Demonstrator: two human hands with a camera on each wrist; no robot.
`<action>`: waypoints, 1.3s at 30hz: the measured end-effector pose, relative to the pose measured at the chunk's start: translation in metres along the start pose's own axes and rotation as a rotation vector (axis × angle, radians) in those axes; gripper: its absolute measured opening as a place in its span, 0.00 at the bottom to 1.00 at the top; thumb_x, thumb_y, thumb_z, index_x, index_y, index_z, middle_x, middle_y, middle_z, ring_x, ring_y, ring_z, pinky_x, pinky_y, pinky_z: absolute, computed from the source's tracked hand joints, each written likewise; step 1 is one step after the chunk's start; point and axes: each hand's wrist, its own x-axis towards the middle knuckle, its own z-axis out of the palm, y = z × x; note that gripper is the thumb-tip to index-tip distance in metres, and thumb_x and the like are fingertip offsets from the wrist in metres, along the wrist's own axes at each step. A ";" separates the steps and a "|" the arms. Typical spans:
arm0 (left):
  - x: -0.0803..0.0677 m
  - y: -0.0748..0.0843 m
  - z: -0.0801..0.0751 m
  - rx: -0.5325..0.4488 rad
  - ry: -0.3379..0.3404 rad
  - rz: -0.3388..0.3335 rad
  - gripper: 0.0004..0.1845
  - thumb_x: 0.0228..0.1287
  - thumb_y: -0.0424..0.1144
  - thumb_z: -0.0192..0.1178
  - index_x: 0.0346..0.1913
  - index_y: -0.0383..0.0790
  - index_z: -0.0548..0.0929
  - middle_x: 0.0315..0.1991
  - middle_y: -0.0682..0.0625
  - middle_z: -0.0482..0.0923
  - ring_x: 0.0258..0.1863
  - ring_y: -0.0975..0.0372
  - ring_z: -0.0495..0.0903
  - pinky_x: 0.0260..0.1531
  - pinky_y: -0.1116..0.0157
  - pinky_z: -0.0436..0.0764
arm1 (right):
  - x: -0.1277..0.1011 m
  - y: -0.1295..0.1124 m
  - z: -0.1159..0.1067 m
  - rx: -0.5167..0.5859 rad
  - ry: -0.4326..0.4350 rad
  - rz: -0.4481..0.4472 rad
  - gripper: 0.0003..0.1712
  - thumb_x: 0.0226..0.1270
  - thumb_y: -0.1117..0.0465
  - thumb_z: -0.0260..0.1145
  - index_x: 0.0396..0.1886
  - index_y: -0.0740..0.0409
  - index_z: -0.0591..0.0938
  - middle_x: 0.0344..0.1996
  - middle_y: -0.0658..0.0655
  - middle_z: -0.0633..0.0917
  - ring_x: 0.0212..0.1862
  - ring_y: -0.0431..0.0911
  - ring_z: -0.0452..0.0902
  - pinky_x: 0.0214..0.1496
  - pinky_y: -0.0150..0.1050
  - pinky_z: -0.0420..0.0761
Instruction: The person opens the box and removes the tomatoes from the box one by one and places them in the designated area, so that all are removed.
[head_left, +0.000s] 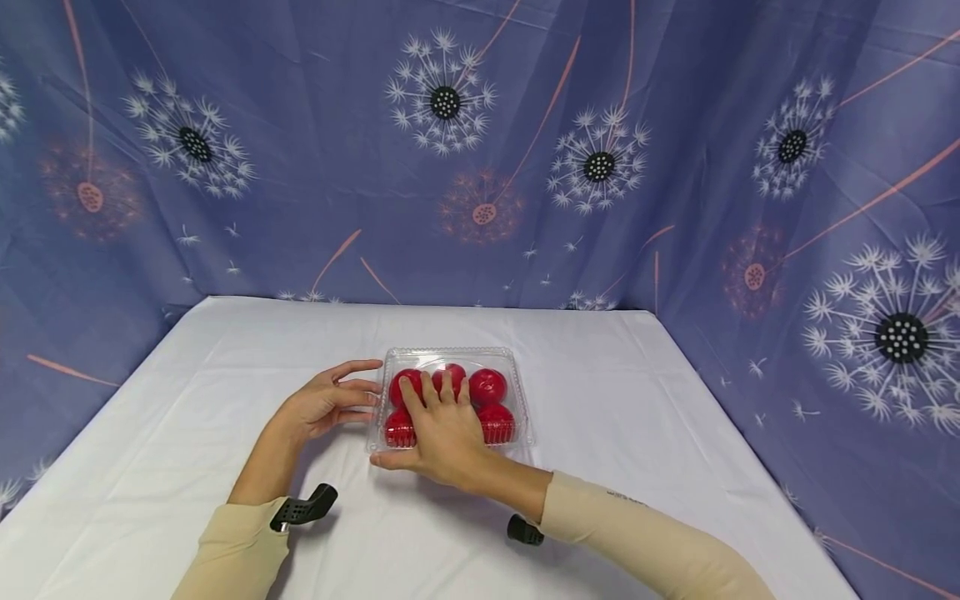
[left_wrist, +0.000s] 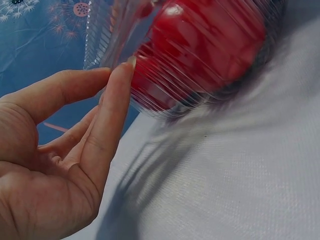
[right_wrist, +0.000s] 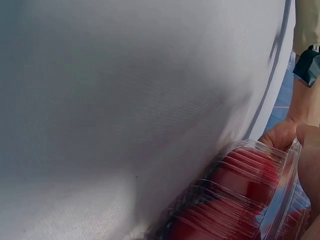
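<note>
A clear plastic clamshell box with ribbed sides stands on the white-covered table, its lid down. Several glossy red round fruits fill it; their exact kind is unclear. My right hand lies across the lid with fingers spread over the fruits, its thumb at the near left corner. At the box's left edge, my left hand pinches the rim between thumb and fingertips, as the left wrist view shows close up. Part of the front row of fruits is hidden beneath the right hand.
A white cloth covers the table. Blue curtains with dandelion prints hang behind it and along both sides. Black wrist-worn devices stick out by the beige sleeves.
</note>
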 end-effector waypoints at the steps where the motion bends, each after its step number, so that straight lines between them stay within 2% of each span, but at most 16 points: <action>1: 0.001 0.000 0.000 0.000 0.006 -0.002 0.36 0.66 0.22 0.59 0.75 0.34 0.61 0.46 0.49 0.83 0.40 0.62 0.86 0.41 0.62 0.90 | 0.000 0.000 -0.001 -0.003 -0.004 0.003 0.66 0.51 0.12 0.52 0.80 0.51 0.62 0.74 0.63 0.70 0.73 0.68 0.64 0.77 0.66 0.59; 4: 0.003 -0.001 0.001 0.002 0.024 -0.007 0.34 0.66 0.23 0.60 0.74 0.34 0.63 0.45 0.50 0.83 0.40 0.62 0.87 0.41 0.62 0.90 | 0.001 0.000 -0.002 -0.009 -0.012 0.011 0.66 0.51 0.12 0.52 0.80 0.50 0.62 0.74 0.62 0.70 0.72 0.70 0.65 0.78 0.66 0.58; 11: 0.003 -0.003 0.001 0.004 0.013 -0.016 0.31 0.68 0.24 0.59 0.73 0.32 0.65 0.44 0.49 0.83 0.38 0.63 0.88 0.38 0.63 0.90 | 0.000 0.001 0.000 0.012 -0.006 -0.005 0.66 0.52 0.12 0.52 0.80 0.52 0.63 0.74 0.64 0.70 0.72 0.70 0.65 0.77 0.66 0.60; 18: 0.002 -0.004 0.000 0.001 0.008 0.007 0.24 0.68 0.23 0.58 0.66 0.33 0.71 0.40 0.50 0.85 0.37 0.63 0.87 0.37 0.63 0.90 | 0.000 0.000 0.000 0.037 0.014 -0.011 0.65 0.54 0.14 0.54 0.79 0.54 0.64 0.73 0.65 0.70 0.72 0.70 0.66 0.77 0.66 0.60; 30: 0.001 -0.002 0.000 -0.007 -0.006 0.015 0.21 0.69 0.23 0.57 0.62 0.34 0.71 0.36 0.52 0.85 0.35 0.64 0.87 0.37 0.63 0.90 | 0.003 -0.001 -0.003 0.050 0.013 -0.005 0.63 0.54 0.14 0.55 0.77 0.54 0.67 0.71 0.66 0.72 0.70 0.73 0.67 0.76 0.66 0.62; 39: 0.004 -0.004 0.002 0.001 -0.012 0.016 0.19 0.68 0.23 0.56 0.59 0.37 0.72 0.34 0.53 0.84 0.33 0.65 0.85 0.35 0.65 0.89 | 0.004 -0.002 -0.004 0.041 0.023 0.007 0.61 0.54 0.16 0.58 0.75 0.54 0.70 0.69 0.66 0.75 0.69 0.71 0.69 0.76 0.64 0.63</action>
